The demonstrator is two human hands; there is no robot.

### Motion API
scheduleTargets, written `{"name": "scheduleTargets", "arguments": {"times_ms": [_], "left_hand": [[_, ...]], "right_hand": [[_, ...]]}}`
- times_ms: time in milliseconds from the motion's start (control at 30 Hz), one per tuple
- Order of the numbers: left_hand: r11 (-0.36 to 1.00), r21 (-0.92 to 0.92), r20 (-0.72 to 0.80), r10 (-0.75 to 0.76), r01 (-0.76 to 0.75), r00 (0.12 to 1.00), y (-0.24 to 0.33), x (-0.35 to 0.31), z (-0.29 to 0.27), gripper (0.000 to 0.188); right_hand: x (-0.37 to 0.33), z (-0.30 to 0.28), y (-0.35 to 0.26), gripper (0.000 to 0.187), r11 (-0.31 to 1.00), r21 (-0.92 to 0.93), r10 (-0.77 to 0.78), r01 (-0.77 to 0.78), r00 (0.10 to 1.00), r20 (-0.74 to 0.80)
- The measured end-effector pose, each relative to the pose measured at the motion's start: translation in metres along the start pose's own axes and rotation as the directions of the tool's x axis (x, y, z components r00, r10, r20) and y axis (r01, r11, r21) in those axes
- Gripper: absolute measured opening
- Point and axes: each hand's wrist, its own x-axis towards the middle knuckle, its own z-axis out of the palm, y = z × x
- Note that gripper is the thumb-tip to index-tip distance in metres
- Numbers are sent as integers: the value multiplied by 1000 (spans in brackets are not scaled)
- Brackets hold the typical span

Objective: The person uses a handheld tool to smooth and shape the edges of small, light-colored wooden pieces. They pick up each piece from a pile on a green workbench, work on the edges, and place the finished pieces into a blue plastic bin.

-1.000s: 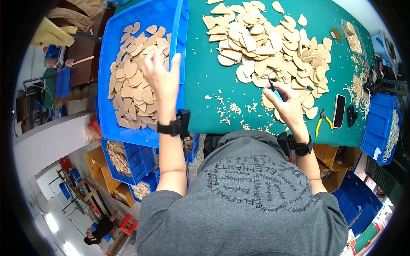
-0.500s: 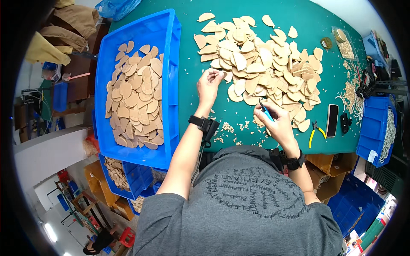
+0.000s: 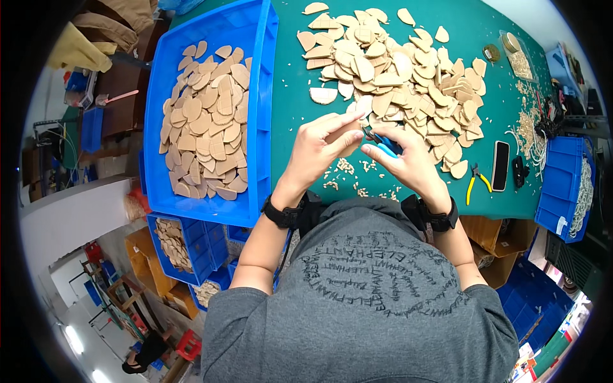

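Back from the blue tray (image 3: pixel 262 96) comes the left hand (image 3: pixel 317 148), which a second ago was over the pieces lying in it; now it meets the right hand (image 3: pixel 408 165) over the green table mat (image 3: pixel 290 127). Left fingers pinch a pale wooden piece (image 3: pixel 361 107) at its near edge, just at the rim of the big heap. Right hand is closed around blue-handled cutters (image 3: pixel 385 143), the tip pointing at that pinched piece.

Spread across the far half of the mat lies the loose pile of flat tan wooden pieces (image 3: pixel 408 76), rounded like half-ovals, overlapping each other. Small pale offcuts (image 3: pixel 348 169) are scattered on the mat just near the hands. On the left, the tray holds a tidier layer of the same pieces, well apart from the pile.

To the right on the mat: yellow-handled pliers (image 3: pixel 476 182), a black phone (image 3: pixel 500 166) just beside them, and a tangle of pale trimmings (image 3: pixel 527 127) farther right. A small blue bin (image 3: pixel 565 185) stands at the right edge of the table.

Below the table's left side, more blue bins (image 3: pixel 185 246) hold wooden pieces. Beyond, the room shows a light floor, brown furniture and shelving far down on the left, and another person (image 3: pixel 143 354) at the bottom left, too small to make out.
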Motion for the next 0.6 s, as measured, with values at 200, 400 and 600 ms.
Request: {"name": "scheduleTargets", "arguments": {"times_ms": [200,400,600], "left_hand": [[990,72,-65,123,-118,990,-1,-7,1,33],[992,71,-25,109,-107,994,3,-11,3,33],[986,115,-35,130,-125,991,2,-13,3,33]], "right_hand": [[-6,2,2,37,998,-56,-17,18,1000,5],[-6,5,0,35,997,-30,-66,65,997,-49],[-5,3,-5,33,1000,-2,17,-17,1000,10]]}}
